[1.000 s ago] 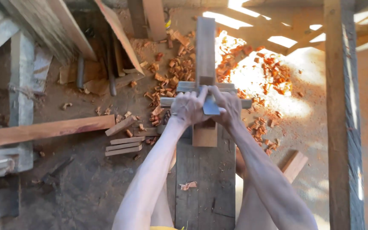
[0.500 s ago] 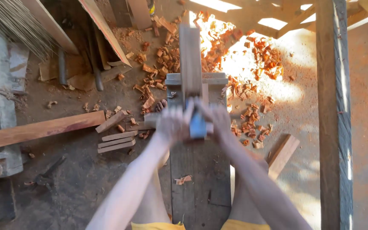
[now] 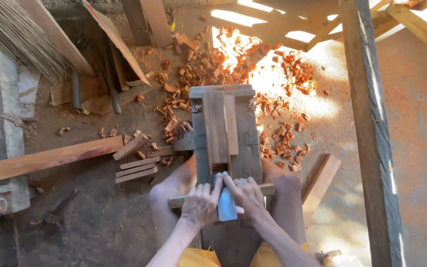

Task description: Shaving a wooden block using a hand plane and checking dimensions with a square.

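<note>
Both hands grip a drawknife: the left hand [image 3: 199, 203] and the right hand [image 3: 247, 197] are each closed on the ends of its wooden handle bar [image 3: 268, 188], which runs across the bench [image 3: 247, 148] near its near end, and the blue-grey blade [image 3: 226, 206] shows between them. The blade sits just at the near end of a narrow slat [image 3: 217, 129] that lies lengthwise along the middle of the bench, its far end close to the bench's far edge. A second thinner strip [image 3: 231, 124] lies touching its right side.

Judging by the state of things, a good deal of shaving is already done: reddish chips [image 3: 201, 66] lie thick on the floor beyond the far end of the bench and along both its sides. The slat's upper face looks fairly even, though how smooth it is cannot be told from here, so more passes may remain.

A bare foot [image 3: 184, 130] rests at the left edge of the bench. Short cut sticks [image 3: 135, 169] and a long plank [image 3: 48, 158] lie on the floor to the left, well apart from the bench. A post [image 3: 371, 133] stands to the right, and a board [image 3: 321, 180] leans between it and the bench. Nothing lies on the slat in the blade's line
</note>
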